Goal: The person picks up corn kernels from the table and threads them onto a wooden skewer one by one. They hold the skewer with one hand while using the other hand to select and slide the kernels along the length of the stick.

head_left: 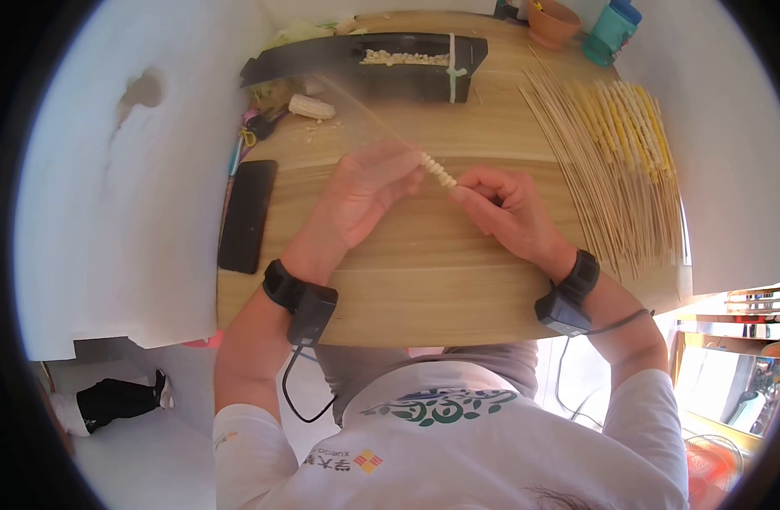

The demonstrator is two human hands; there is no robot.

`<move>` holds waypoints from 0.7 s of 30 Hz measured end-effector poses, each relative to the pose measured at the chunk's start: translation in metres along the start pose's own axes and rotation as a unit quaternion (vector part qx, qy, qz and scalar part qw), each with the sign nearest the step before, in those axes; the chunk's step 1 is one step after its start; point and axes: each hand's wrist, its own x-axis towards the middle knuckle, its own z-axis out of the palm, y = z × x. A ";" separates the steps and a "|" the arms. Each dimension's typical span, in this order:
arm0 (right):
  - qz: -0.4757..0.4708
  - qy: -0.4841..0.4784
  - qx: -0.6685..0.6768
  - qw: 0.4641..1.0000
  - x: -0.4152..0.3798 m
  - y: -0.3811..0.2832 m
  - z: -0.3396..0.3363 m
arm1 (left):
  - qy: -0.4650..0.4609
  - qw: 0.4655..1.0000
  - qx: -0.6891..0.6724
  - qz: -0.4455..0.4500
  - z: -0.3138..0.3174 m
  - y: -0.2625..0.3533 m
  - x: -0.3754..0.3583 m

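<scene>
Held stick (381, 124) wd, tbl (424, 297) smooth wd, tray (411, 85) plastic-look.

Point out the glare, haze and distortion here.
In the head view, wide-lens distortion bows the near edge of the table and corners go black; same view, pale haze softens the left hand and the skewer; same view, glare at lower right.

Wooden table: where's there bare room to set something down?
Widest is between your left hand, right hand and the near edge of the table. Another lies between the black tray, right hand and bare sticks. The strip between phone and left hand is narrow. Crowded: right, under sticks and loaded skewers; far left, around the pale cob.
</scene>
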 end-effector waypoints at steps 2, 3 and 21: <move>-0.003 -0.004 0.011 1.000 0.001 0.000 -0.001 | 0.027 0.999 0.008 0.035 -0.003 0.010 -0.002; -0.002 0.000 0.022 1.000 0.000 0.001 -0.002 | 0.051 0.996 0.014 0.066 -0.007 0.015 -0.003; 0.006 0.014 -0.029 0.999 0.000 0.003 -0.006 | -0.029 0.790 0.603 0.103 -0.047 0.038 -0.007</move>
